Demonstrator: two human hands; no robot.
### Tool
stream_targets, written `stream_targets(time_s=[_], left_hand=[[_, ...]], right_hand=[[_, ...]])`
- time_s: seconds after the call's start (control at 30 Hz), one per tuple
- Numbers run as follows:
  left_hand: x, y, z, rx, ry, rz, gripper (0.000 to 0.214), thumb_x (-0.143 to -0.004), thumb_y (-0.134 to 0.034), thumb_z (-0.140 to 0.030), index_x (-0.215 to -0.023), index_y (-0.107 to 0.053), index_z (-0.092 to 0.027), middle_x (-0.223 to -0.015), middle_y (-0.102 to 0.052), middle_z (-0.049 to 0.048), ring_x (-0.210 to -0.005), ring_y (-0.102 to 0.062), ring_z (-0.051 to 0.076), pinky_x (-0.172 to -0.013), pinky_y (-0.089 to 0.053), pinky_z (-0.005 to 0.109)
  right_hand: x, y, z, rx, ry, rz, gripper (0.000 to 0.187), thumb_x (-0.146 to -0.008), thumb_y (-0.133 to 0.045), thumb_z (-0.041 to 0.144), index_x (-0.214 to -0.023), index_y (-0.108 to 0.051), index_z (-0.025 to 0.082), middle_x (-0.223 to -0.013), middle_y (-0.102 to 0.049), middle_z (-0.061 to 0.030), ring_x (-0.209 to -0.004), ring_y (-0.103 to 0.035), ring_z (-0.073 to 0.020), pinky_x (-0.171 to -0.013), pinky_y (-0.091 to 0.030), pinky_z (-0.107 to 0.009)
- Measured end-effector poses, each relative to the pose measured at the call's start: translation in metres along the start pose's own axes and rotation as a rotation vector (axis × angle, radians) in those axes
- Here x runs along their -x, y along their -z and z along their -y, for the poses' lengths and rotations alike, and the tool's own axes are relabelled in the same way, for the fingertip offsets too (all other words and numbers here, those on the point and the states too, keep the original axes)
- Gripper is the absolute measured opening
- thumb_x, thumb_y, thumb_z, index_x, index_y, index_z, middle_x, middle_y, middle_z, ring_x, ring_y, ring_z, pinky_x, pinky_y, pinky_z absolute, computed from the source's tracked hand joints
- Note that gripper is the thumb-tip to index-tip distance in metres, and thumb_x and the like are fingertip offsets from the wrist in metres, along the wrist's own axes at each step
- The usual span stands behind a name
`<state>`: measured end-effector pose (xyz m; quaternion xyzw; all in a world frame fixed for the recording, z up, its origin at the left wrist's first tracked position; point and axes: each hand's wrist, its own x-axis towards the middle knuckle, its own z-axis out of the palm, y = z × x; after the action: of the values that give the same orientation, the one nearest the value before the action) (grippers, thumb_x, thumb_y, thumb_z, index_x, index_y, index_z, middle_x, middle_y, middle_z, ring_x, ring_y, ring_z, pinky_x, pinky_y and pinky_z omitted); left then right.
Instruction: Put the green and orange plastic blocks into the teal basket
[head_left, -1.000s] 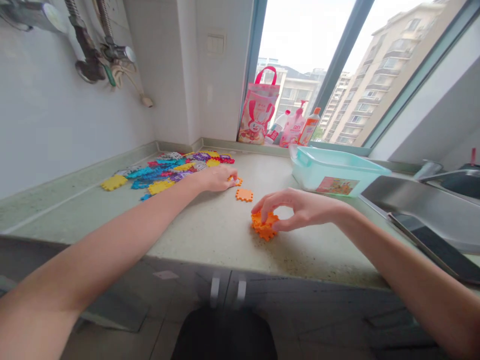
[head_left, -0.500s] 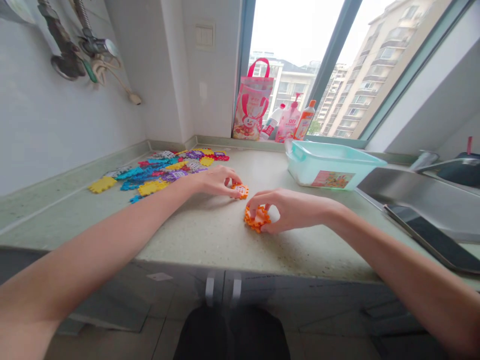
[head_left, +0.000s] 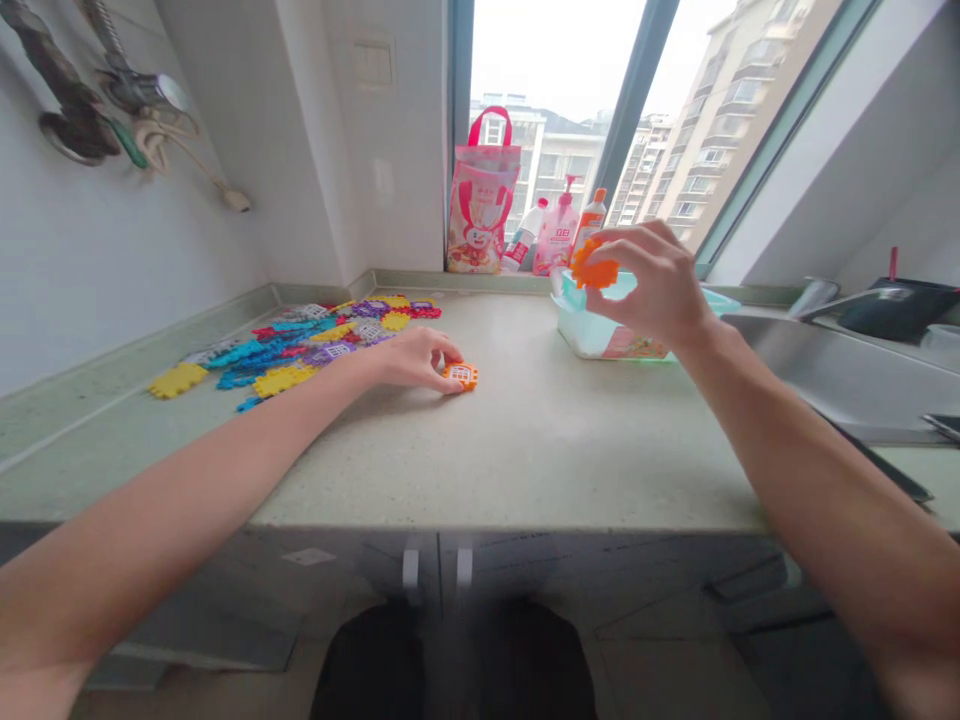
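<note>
Between thumb and fingers, my left hand (head_left: 417, 358) grips an orange interlocking tile with a white grid (head_left: 460, 375), resting on the counter. My right hand (head_left: 651, 278) is raised over the turquoise plastic bin (head_left: 581, 335), fingers closed on an orange notched-edge piece (head_left: 594, 266). Whether that is one tile or several together, I cannot tell. Left of my left hand lies a spread of yellow, blue, purple, red and grey interlocking tiles (head_left: 283, 379). The bin's inside is mostly hidden by its wall and my right hand.
On the window sill stand a pink-and-clear bag (head_left: 484, 205), a pink pump bottle (head_left: 556, 235) and other bottles. A steel sink (head_left: 847, 375) is set in the counter (head_left: 517, 460) at the right. A dark flat phone (head_left: 874, 455) lies at its near edge, partly behind my forearm.
My right hand has lifted the orange piece off the counter and carried it up and right to the bin. My left hand still holds its tile; the view has shifted slightly.
</note>
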<state>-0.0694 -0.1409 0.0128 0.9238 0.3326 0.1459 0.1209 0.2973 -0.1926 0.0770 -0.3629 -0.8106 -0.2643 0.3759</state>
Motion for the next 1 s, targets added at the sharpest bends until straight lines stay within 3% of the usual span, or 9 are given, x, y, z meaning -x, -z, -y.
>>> stream_targets(time_s=[0.17, 0.23, 0.33, 0.43, 0.53, 0.67, 0.77, 0.9, 1.0], left_hand=[[0.000, 0.000, 0.000, -0.003, -0.006, -0.008, 0.044, -0.077, -0.079, -0.055, -0.105, -0.085, -0.022, -0.095, -0.075, 0.0083, -0.078, -0.063, 0.020, -0.070, -0.046, 0.033], [0.000, 0.000, 0.001, -0.009, 0.001, -0.009, 0.044, -0.077, -0.079, -0.056, -0.105, -0.085, -0.022, -0.096, -0.076, 0.0088, -0.079, -0.063, 0.020, -0.070, -0.046, 0.034], [0.000, -0.002, -0.001, -0.004, 0.014, -0.016, 0.047, -0.076, -0.080, -0.057, -0.107, -0.085, -0.022, -0.095, -0.076, 0.0092, -0.078, -0.063, 0.021, -0.069, -0.045, 0.034], [-0.001, -0.010, -0.005, 0.034, 0.026, -0.057, 0.051, -0.075, -0.081, -0.057, -0.112, -0.086, -0.022, -0.093, -0.076, 0.0084, -0.078, -0.063, 0.021, -0.067, -0.044, 0.034], [-0.003, -0.018, -0.009, 0.103, 0.040, -0.087, 0.049, -0.074, -0.083, -0.056, -0.111, -0.087, -0.023, -0.088, -0.076, 0.0057, -0.074, -0.060, 0.020, -0.063, -0.041, 0.033], [-0.004, -0.021, -0.009, 0.328, 0.082, -0.076, 0.049, -0.078, -0.081, -0.058, -0.112, -0.087, -0.024, -0.070, -0.068, 0.0002, -0.061, -0.052, 0.015, -0.055, -0.032, 0.031], [-0.005, -0.022, -0.007, 0.490, 0.049, -0.066, 0.050, -0.079, -0.080, -0.059, -0.111, -0.085, -0.022, -0.072, -0.069, -0.0001, -0.060, -0.051, 0.013, -0.054, -0.031, 0.028], [-0.007, -0.023, -0.006, 0.588, -0.012, -0.028, 0.061, -0.079, -0.080, -0.059, -0.125, -0.078, -0.019, -0.086, -0.074, 0.0038, -0.071, -0.061, 0.016, -0.062, -0.042, 0.028], [-0.009, -0.022, -0.005, 0.637, -0.012, -0.104, 0.076, -0.086, -0.069, -0.064, -0.146, -0.063, -0.018, -0.103, -0.075, 0.0089, -0.087, -0.068, 0.020, -0.072, -0.050, 0.031]], right_hand=[[0.015, 0.019, -0.050, 0.109, -0.235, -0.289, 0.033, -0.103, -0.059, 0.045, -0.133, -0.061, 0.057, -0.147, -0.063, 0.0150, -0.132, -0.055, -0.0356, -0.113, -0.045, -0.068], [0.020, 0.015, -0.059, 0.096, -0.321, -0.244, 0.030, -0.101, -0.062, 0.052, -0.130, -0.065, 0.056, -0.141, -0.068, 0.0119, -0.129, -0.058, -0.0373, -0.108, -0.047, -0.070], [0.022, 0.002, -0.061, 0.135, -0.347, -0.033, 0.028, -0.097, -0.067, 0.059, -0.116, -0.076, 0.040, -0.139, -0.069, 0.0000, -0.132, -0.057, -0.0425, -0.108, -0.043, -0.078], [0.016, -0.014, -0.040, 0.128, -0.255, 0.018, 0.026, -0.099, -0.069, 0.050, -0.112, -0.079, 0.030, -0.149, -0.063, -0.0093, -0.140, -0.051, -0.0430, -0.114, -0.038, -0.077], [0.009, -0.028, -0.001, -0.054, -0.072, 0.123, 0.025, -0.100, -0.068, 0.039, -0.124, -0.075, 0.032, -0.150, -0.064, -0.0070, -0.137, -0.057, -0.0354, -0.117, -0.042, -0.067], [0.008, -0.050, 0.052, -0.214, 0.132, 0.349, 0.047, -0.096, -0.073, 0.044, -0.142, -0.067, 0.033, -0.155, -0.061, -0.0059, -0.134, -0.061, -0.0320, -0.117, -0.045, -0.057], [0.008, -0.067, 0.076, -0.265, 0.216, 0.417, 0.044, -0.096, -0.072, 0.044, -0.138, -0.070, 0.033, -0.152, -0.064, -0.0057, -0.131, -0.063, -0.0314, -0.115, -0.046, -0.053], [0.002, -0.073, 0.082, -0.278, 0.253, 0.438, 0.023, -0.102, -0.061, 0.033, -0.116, -0.079, 0.033, -0.126, -0.078, -0.0038, -0.116, -0.070, -0.0269, -0.105, -0.051, -0.047], [-0.002, -0.058, 0.062, -0.217, 0.188, 0.373, 0.020, -0.101, -0.062, 0.034, -0.111, -0.079, 0.033, -0.119, -0.080, -0.0032, -0.112, -0.071, -0.0273, -0.103, -0.051, -0.047]])
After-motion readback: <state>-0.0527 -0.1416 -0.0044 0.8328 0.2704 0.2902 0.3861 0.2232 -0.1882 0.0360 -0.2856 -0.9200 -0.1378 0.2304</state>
